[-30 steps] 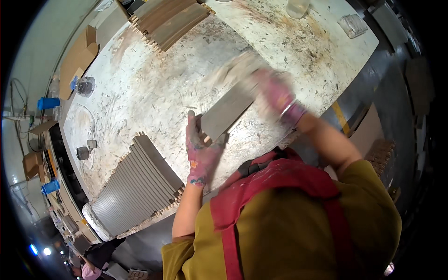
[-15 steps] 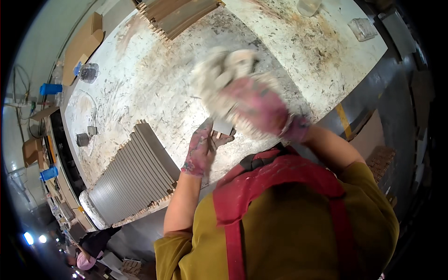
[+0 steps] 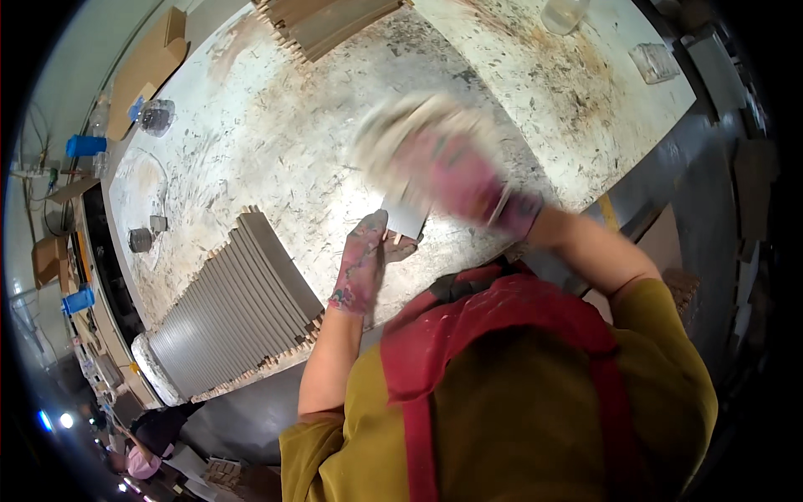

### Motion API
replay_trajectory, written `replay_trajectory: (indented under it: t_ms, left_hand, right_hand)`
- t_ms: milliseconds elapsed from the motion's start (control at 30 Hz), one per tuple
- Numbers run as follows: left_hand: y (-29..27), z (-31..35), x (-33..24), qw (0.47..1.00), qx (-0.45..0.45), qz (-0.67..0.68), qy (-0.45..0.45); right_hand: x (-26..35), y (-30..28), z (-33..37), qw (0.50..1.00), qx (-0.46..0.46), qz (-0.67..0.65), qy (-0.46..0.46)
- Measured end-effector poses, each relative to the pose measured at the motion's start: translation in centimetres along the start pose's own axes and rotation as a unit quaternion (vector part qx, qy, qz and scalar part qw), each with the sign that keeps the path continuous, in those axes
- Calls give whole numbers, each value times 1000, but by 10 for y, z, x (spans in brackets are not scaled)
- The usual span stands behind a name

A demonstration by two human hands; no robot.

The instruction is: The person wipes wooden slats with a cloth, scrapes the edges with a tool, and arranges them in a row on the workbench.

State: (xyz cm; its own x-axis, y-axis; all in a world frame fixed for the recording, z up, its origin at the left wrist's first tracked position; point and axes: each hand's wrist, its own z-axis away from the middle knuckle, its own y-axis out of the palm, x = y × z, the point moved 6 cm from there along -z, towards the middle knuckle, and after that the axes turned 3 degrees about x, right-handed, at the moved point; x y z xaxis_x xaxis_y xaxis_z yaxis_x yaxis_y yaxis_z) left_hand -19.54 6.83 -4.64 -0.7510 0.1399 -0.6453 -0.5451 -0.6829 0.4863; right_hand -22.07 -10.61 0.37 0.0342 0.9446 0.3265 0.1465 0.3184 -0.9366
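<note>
Mid-frame, our pink-gloved left hand point(image 3: 365, 251) grips one flat grey board point(image 3: 406, 219); our pink-gloved right hand point(image 3: 456, 176) covers one bundled whitish cloth point(image 3: 397, 125), its grip too blurred to judge.

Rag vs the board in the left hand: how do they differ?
The rag is cream and bunched; the board is grey and flat. The rag is blurred, in the right hand; the board is sharp, its pegged end at the left hand. Both are partly hidden.

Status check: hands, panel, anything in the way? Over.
Left hand holding near end of grey panel. Right hand holding pale cloth, both blurred. Cloth and right hand block view of panel's far end.
</note>
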Motion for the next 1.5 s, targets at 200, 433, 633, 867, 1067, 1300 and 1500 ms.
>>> replay_trajectory:
  t_ms: [200,433,633,867,1067,1300,1500]
  left_hand:
    - [-16,-2,0,999,-24,-15,21]
    - [-4,15,-72,749,-185,-616,158]
    - [90,-18,-83,613,-101,-742,251]
    - [75,-23,-81,588,-90,-789,157]
    - [37,17,-102,622,-152,-756,137]
    - [47,11,-66,600,-169,-740,253]
    - [15,30,-88,698,-197,-657,207]
  right_hand:
    - [-9,-4,15,987,-154,22,-43]
    - [-192,-22,67,946,-145,-16,288]
    - [-170,-19,71,933,-175,-31,313]
    - [-167,-26,85,925,-250,-61,280]
    - [-159,-36,80,931,-239,-88,262]
    - [-163,-29,78,927,-237,-95,274]
    - [-166,-31,79,926,-228,-107,281]
